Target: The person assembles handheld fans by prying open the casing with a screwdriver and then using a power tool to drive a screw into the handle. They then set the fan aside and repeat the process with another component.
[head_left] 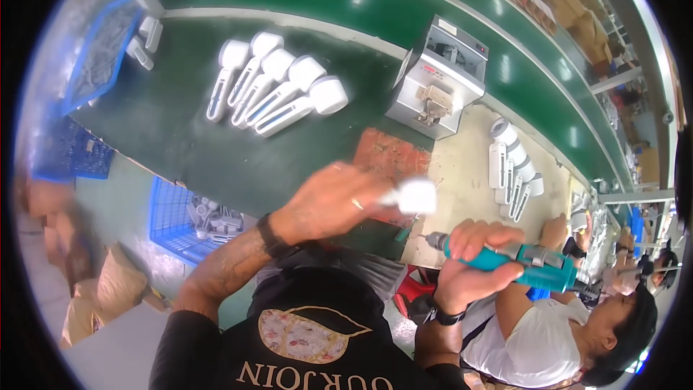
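My left hand (328, 202) is closed around the handle of a white round-headed handheld device (417, 196), whose head points right; the handle is mostly hidden and a little blurred. In my right hand (480, 263) is a teal electric screwdriver (538, 272), gripped round its body with its tip turned left toward the white head. The tip and the device are apart. Below the device lies a worn red-brown mat (390, 157) on the green workbench (173, 123).
Several white devices (278, 79) lie in a row at the far left-centre, and more (514, 170) at the right. A grey machine (440, 79) stands at the back. Blue baskets (155, 220) of grey parts sit at the left. A co-worker (534, 339) sits close on my right.
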{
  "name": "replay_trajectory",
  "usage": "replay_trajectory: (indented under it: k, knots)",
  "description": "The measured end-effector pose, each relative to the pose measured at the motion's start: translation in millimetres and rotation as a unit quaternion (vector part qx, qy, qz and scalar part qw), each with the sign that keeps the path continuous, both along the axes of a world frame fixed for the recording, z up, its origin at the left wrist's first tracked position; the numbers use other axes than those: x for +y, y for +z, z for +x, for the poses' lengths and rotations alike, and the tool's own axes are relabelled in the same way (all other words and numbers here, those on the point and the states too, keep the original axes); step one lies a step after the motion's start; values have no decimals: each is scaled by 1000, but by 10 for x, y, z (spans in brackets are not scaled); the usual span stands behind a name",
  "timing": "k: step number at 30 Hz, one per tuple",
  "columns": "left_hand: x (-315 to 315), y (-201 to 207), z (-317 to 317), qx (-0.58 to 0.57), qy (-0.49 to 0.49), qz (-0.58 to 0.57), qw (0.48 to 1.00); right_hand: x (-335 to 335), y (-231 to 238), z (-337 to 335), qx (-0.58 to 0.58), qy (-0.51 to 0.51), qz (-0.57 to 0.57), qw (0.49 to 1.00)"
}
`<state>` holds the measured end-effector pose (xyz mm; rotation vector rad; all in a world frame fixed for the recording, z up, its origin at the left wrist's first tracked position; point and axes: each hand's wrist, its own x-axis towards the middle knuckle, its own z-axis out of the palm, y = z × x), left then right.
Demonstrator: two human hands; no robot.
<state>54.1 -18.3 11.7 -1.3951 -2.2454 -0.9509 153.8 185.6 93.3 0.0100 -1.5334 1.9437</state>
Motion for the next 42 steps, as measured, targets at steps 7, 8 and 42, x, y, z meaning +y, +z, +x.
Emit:
replay_trajectory:
  k: [7, 8, 42]
  knots:
    - [-530, -32, -236, -25, 298, -15, 954, -156, -201, 201, -48, 27, 28, 998]
    - [-515, 11, -257, -22, 301, -15, 953, -146, -219, 215, -46, 34, 21, 998]
    - [2866, -103, -766, -343, 60, 14, 937, 162, -275, 745, -115, 46, 5, 992]
